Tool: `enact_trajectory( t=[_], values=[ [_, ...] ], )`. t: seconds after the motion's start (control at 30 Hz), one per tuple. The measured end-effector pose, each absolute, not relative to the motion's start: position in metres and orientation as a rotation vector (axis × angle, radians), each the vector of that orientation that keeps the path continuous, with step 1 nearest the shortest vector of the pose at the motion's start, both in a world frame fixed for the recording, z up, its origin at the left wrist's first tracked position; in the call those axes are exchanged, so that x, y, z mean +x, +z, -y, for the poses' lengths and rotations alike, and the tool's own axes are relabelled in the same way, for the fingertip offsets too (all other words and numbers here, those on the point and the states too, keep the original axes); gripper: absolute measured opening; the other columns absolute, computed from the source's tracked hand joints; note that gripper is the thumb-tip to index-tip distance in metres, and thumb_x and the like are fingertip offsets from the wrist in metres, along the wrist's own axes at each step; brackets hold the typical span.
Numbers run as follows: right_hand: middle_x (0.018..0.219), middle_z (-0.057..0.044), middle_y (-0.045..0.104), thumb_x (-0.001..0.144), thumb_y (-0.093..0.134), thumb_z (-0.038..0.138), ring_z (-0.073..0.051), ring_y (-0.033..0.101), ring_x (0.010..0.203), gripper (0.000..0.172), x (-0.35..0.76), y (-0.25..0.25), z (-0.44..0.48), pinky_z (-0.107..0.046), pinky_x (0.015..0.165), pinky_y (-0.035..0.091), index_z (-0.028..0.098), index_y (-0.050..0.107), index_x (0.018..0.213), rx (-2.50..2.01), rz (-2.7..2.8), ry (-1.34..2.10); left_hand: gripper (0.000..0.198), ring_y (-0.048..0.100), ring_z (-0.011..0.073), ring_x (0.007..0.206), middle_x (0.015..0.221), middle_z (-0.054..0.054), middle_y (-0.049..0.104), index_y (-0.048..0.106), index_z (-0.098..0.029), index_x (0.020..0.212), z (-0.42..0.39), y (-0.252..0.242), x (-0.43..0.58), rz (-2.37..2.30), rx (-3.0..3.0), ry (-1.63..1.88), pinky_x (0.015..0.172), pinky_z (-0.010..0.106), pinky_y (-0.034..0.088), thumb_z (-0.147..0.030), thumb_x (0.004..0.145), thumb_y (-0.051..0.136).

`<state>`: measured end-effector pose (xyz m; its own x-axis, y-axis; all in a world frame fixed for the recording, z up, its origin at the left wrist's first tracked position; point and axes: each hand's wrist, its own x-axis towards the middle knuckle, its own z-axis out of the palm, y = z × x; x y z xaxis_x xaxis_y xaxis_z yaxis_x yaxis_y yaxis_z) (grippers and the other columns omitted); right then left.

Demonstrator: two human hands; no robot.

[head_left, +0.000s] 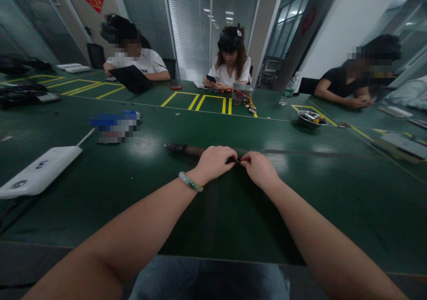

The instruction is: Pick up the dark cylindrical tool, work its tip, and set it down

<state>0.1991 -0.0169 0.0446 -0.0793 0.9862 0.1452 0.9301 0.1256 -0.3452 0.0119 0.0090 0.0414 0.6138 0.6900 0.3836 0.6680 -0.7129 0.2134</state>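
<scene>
Both hands work low at 12 o'clock, a little in from the near edge of the green surface (350,211). Left hand (213,164) closed, curled toward the right hand (260,171), also closed; together they pinch a small black piece (232,160) between their fingertips. A jade bangle (189,181) sits on the left wrist. A dark rod (183,150), brown along its shaft, lies at 11 o'clock from the hands and runs in under the left hand (any join with the small black piece is hidden).

Farther out: a white flat device (40,172) with a cable at 9 o'clock, a pixelated blue object (115,126) at 11, a bundle of coloured wires (245,100) at 12, a water bottle (289,88) at 1 and a steel bowl (310,119) at 2. Three seated people face the surface at 11, 12 and 2 o'clock; the one at 12 holds a phone (211,78).
</scene>
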Motion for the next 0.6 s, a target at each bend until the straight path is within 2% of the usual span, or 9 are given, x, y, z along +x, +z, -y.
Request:
enact_trajectory(
  t=[0.33,0.5,0.6],
  values=[
    [0.092,-0.004,0.066,0.087,0.058,0.022,-0.017,0.059,0.088,0.008,0.1930,0.0399,0.0180,-0.027,0.078,0.040,0.020,0.066,0.090,-1.870,1.986,0.210,0.012,0.060,0.0191,0.093,0.102,-0.002,0.067,0.064,-0.028,0.098,-0.0089,0.0410,0.0128,-1.162,2.769,0.731,0.083,0.036,0.043,-0.030,0.087,0.060],
    [0.098,-0.005,0.066,0.089,0.057,0.021,-0.017,0.060,0.089,0.023,0.1920,0.0370,0.0173,-0.027,0.079,0.041,0.018,0.062,0.111,-1.870,1.980,0.224,0.012,0.060,0.0200,0.093,0.102,0.000,0.067,0.064,-0.026,0.098,-0.0081,0.0415,0.0138,-1.175,2.761,0.718,0.082,0.036,0.043,-0.030,0.088,0.059],
    [0.104,-0.006,0.066,0.091,0.054,0.021,-0.018,0.059,0.095,0.023,0.1921,0.0359,0.0161,-0.028,0.084,0.041,0.019,0.065,0.111,-1.844,2.058,0.181,0.012,0.060,0.0198,0.093,0.102,-0.001,0.067,0.063,-0.026,0.099,-0.0086,0.0409,0.0138,-1.180,2.766,0.716,0.081,0.036,0.042,-0.030,0.088,0.058]
  ],
)
